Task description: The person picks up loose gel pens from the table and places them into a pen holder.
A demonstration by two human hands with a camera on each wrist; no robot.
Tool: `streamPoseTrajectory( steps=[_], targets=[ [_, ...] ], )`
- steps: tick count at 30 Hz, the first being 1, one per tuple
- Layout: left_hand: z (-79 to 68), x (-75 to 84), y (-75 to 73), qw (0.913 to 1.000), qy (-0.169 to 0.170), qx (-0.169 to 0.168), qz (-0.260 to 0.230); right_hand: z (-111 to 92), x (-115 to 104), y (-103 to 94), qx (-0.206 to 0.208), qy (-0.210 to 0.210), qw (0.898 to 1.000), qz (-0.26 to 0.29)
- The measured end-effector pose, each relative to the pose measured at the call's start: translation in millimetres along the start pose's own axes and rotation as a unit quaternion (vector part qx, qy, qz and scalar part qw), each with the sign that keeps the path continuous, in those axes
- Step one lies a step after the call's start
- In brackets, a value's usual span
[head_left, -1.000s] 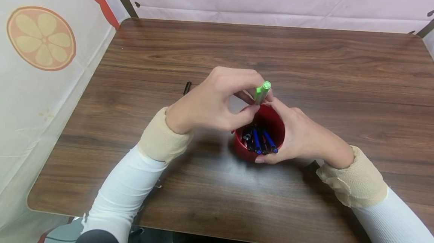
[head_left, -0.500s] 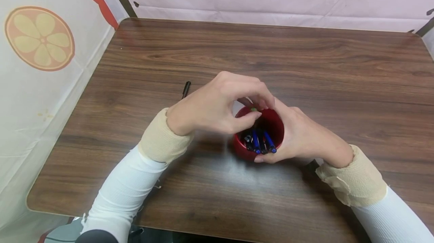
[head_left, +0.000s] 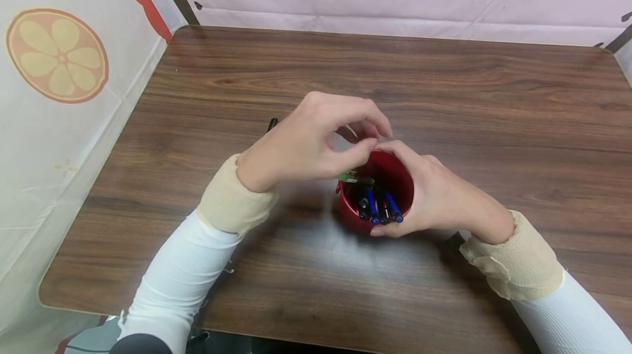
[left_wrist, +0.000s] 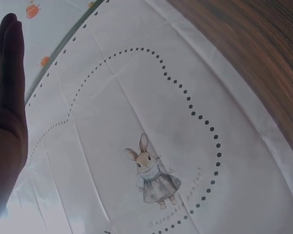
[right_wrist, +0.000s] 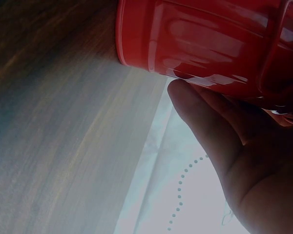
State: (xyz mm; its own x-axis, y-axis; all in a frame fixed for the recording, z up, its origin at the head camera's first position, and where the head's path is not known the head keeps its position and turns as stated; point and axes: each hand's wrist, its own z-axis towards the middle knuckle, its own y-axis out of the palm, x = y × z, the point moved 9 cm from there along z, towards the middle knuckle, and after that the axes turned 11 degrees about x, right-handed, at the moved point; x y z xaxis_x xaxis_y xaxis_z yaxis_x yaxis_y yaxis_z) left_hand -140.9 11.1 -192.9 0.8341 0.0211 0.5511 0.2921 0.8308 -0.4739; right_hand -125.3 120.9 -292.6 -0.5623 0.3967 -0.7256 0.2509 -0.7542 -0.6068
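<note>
My right hand (head_left: 434, 195) grips a red pen cup (head_left: 351, 221) from its right side, thumb at the near rim. In the right wrist view, the cup's glossy wall (right_wrist: 205, 44) rests against my fingers (right_wrist: 200, 112). Blue-capped pens (head_left: 372, 206) and dark pens lean together inside, toward the near side. A green pen (head_left: 356, 179) slants across the cup's left rim, partly hidden by my left hand (head_left: 316, 140). That hand hovers over the back of the rim, thumb and fingertips close to my right index finger. Its fingers (left_wrist: 10, 63) look straight in the left wrist view.
A black pen (head_left: 272, 124) lies on the wooden table (head_left: 444, 101), mostly behind my left wrist. A dark object (head_left: 455, 241) shows beside my right wrist. Printed white sheeting (head_left: 345, 5) stands behind and left of the table.
My left hand has lowered the green pen into the cup, let it go and risen slightly. The pen went from upright to slanting against the left rim. My right hand stays on the cup.
</note>
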Motion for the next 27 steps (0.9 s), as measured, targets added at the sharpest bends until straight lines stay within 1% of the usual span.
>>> streamPoseTrajectory(
  steps=[4, 10, 18, 27],
  targets=[
    [-0.2, -3.9, -2.7, 0.9998, -0.010, 0.003, 0.017, 1, 0, 0.3, -0.002, -0.002, 1.000, 0.009],
    [-0.7, -8.2, -3.0, 0.9983, -0.027, -0.008, 0.052, 1, 1, 1.1, -0.008, 0.007, 1.000, 0.015],
    [-2.6, -17.6, -7.4, 0.9935, -0.054, 0.000, 0.100, 1, 1, 1.0, -0.003, 0.009, 1.000, 0.013],
    [-4.7, -25.0, -7.6, 0.9877, -0.086, -0.010, 0.130, 1, 1, 1.2, -0.005, 0.012, 1.000, 0.012]
  ],
)
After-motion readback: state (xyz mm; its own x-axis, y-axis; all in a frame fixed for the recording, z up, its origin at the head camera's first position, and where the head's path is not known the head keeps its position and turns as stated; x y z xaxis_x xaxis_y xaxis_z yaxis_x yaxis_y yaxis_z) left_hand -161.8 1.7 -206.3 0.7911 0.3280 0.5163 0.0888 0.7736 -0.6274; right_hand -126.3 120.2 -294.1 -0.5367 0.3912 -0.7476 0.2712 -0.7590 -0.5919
